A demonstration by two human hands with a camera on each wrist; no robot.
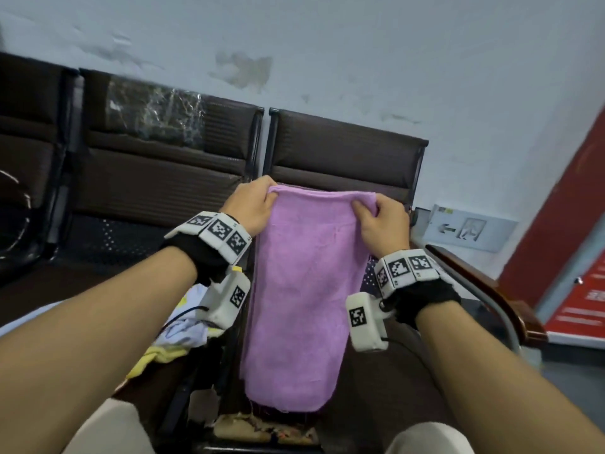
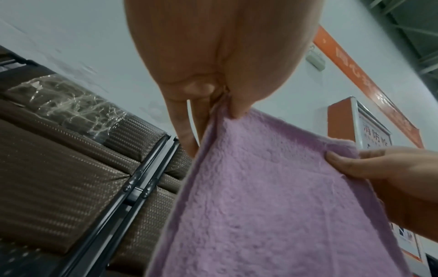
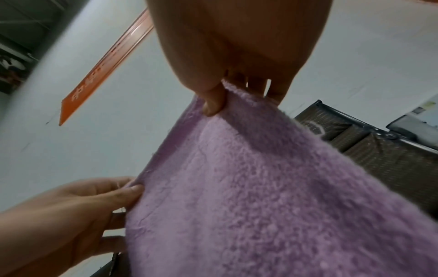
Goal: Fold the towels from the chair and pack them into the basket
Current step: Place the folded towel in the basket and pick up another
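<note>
Purple towel (image 1: 301, 290) hangs in the air in front of the person, held up by its top edge, and its lower end hangs down to the front edge of the brown chair (image 1: 343, 149). The fabric is soft and fluffy, and it hangs long and narrow, with a few loose threads at the bottom. The left hand (image 1: 252, 204) pinches the top left corner between thumb and fingers; in the left wrist view the thumb presses on the near side of the cloth and the fingers are behind it. The right hand (image 1: 381, 224) pinches the top right corner in the same way, thumb on the near face and the fingers curled behind the edge. The top edge runs nearly straight between both hands, with a slight sag.

Below the left forearm, a pile of yellow and white cloth (image 1: 176, 339) lies on the neighbouring seat (image 1: 163, 178), whose backrest is partly covered with crinkled clear plastic wrap (image 1: 154, 109). Both wrists wear white bands with black square markers (image 1: 226, 232) and small white camera boxes. Behind the chairs is a pale wall (image 1: 327, 54) with worn patches. A grey exit sign (image 1: 468, 231) sits low on this wall at the right, next to a red panel (image 1: 569, 208).
</note>
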